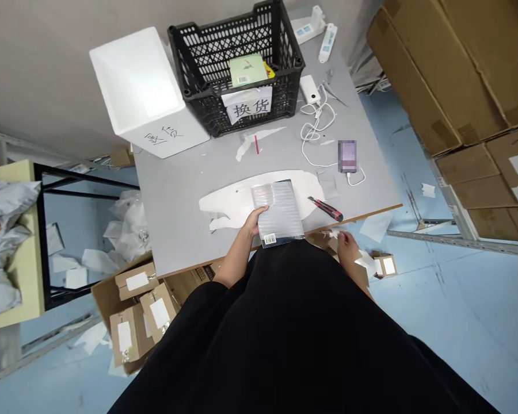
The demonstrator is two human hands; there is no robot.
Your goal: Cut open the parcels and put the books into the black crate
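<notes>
A flat item in clear ribbed wrap [280,213], with a barcode label at its lower corner, lies over a white sheet [224,198] near the desk's front edge. My left hand [255,221] grips its left side, thumb on top. Beyond the desk edge, low at the right, my right hand [346,244] has its fingers bent close to a small whitish scrap; whether it holds the scrap is too small to tell. A red and black cutter [326,209] rests on the desk between the wrapped item and a phone [347,156].
At the back of the grey desk [172,241] stand a white bin [142,86] and a black crate [242,57] holding a green booklet. A white cable runs from a power bank [309,90]. Boxed parcels [159,313] sit below left; large cartons [457,75] are stacked right.
</notes>
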